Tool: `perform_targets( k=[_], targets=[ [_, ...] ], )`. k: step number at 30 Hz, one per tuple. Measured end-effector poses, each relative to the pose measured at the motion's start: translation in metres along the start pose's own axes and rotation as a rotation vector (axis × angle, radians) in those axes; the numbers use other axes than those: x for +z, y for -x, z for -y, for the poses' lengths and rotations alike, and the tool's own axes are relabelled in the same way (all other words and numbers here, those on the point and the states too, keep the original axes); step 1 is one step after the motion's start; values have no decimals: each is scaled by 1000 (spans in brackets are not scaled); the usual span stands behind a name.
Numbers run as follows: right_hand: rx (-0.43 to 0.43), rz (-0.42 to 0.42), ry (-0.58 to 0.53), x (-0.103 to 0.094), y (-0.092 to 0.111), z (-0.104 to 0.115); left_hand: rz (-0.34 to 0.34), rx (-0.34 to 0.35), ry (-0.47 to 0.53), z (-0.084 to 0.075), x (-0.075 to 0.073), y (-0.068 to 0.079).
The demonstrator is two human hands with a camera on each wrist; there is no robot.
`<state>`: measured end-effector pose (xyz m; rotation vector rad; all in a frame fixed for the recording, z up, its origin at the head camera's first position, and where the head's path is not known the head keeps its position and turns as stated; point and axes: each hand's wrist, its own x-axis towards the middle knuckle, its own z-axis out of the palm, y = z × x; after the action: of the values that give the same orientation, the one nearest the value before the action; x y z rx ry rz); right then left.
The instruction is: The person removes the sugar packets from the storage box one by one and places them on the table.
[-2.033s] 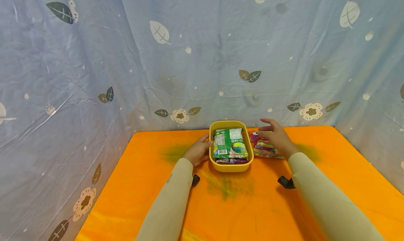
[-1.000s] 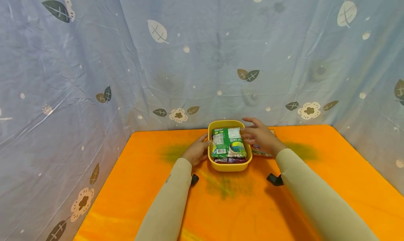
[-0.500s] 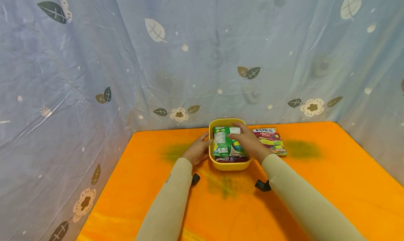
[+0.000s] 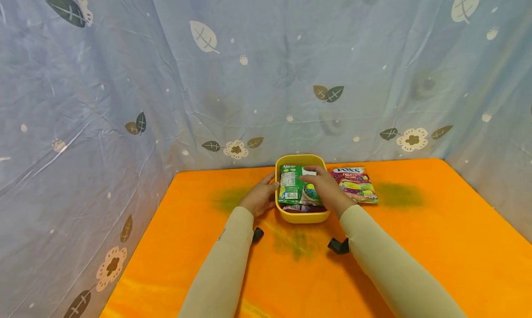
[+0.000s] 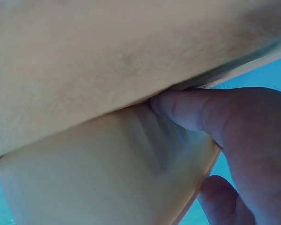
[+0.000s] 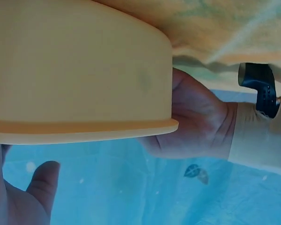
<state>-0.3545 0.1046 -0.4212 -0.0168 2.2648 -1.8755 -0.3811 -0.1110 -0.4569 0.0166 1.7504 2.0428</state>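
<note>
In the head view, my left hand [image 4: 261, 197] grips the left wall of a yellow plastic box [image 4: 305, 218], its thumb at the rim. A green snack packet [image 4: 291, 184] lies on top of the packets inside, with a dark purple one [image 4: 302, 208] showing beneath its lower edge. My right hand [image 4: 326, 188] reaches over the box's right rim and covers the green packet's right side. In the right wrist view the right thumb [image 6: 44, 185] stands apart from the rest of the hand; the other fingertips are hidden behind the box wall.
A red Fox's fruit candy packet [image 4: 355, 185] lies flat just right of the box. Under the box is an orange cloth-covered table [image 4: 199, 244]. Behind it hangs a pale blue patterned curtain [image 4: 266, 68]. A black wrist mount [image 4: 338, 246] sticks out below the right sleeve.
My right hand has moved left from above the red packet to over the green packet, uncovering the red one. The left hand has stayed at the box.
</note>
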Motion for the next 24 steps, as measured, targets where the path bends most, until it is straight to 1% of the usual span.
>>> perform_targets(
  k=[4, 9, 14, 18, 24],
  targets=[
    [4, -12, -31, -2, -1, -1, 16, 8, 0, 1, -1, -1],
    [10, 11, -57, -5, 0, -1, 29, 5, -4, 1, 0, -3],
    [3, 67, -75, -7, 0, -1, 31, 7, 3, 0, 0, -1],
    [-15, 118, -48, -8, -2, -2, 25, 8, 1, 0, 0, 0],
    [-3, 209, 2, -10, -6, -4, 28, 1, -5, 0, 0, 0]
  ],
)
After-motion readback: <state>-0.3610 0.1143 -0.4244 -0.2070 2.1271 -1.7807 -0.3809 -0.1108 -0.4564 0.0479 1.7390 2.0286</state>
